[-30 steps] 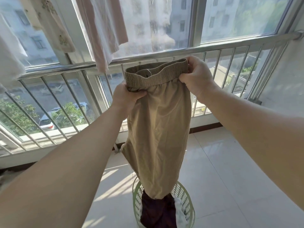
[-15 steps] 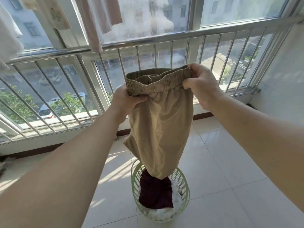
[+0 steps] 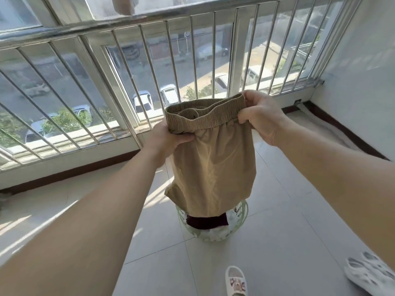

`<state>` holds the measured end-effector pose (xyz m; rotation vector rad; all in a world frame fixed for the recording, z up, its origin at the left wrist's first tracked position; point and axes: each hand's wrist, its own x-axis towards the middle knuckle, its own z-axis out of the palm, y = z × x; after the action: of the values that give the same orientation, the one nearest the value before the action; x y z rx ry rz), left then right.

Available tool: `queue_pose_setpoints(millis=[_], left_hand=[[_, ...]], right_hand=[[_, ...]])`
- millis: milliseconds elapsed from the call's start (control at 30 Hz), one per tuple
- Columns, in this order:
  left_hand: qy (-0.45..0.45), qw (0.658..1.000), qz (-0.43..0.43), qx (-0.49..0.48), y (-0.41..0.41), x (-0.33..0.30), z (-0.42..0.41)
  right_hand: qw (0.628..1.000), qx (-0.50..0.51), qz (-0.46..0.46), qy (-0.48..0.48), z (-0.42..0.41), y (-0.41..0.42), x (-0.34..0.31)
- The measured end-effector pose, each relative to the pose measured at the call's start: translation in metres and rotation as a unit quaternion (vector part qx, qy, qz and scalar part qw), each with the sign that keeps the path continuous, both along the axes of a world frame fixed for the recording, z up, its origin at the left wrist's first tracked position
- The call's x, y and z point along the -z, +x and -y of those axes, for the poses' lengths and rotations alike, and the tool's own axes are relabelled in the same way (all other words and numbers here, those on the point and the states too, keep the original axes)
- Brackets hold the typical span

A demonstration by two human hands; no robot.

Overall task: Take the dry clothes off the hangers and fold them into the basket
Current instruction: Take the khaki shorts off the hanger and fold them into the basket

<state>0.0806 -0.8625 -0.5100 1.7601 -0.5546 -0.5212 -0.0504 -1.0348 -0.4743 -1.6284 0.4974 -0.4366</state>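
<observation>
Khaki shorts (image 3: 213,163) with an elastic waistband hang in front of me, folded lengthwise. My left hand (image 3: 165,139) grips the left end of the waistband and my right hand (image 3: 259,116) pinches the right end. Directly below the hem stands a pale green round basket (image 3: 242,212) on the floor. It holds a dark maroon garment (image 3: 207,223) on top of white cloth (image 3: 215,235). The shorts' hem covers the back of the basket.
A steel railing (image 3: 119,67) with slanted bars runs along the window ahead. A white wall (image 3: 363,82) closes the right side. A slipper (image 3: 236,280) and a grey perforated clog (image 3: 372,274) lie on the tiled floor near me. Pink cloth (image 3: 124,5) hangs at the top.
Both hands have lowered the shorts toward the basket, and my view has tilted down, so the hanging clothes have almost left the frame and footwear has come into view.
</observation>
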Motion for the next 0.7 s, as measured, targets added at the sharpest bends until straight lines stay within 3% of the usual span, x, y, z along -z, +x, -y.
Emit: queue_pose_setpoints(millis=[333, 700], left_hand=[[0.008, 0.998, -0.046, 0.038, 0.002, 0.058, -0.014], [0.055, 0.995, -0.082, -0.024, 0.074, 0.117, 0.060]], right_hand=[[0.998, 0.013, -0.048, -0.044, -0.012, -0.003, 0.059], [0.992, -0.003, -0.099, -0.084, 0.064, 0.088, 0.133]])
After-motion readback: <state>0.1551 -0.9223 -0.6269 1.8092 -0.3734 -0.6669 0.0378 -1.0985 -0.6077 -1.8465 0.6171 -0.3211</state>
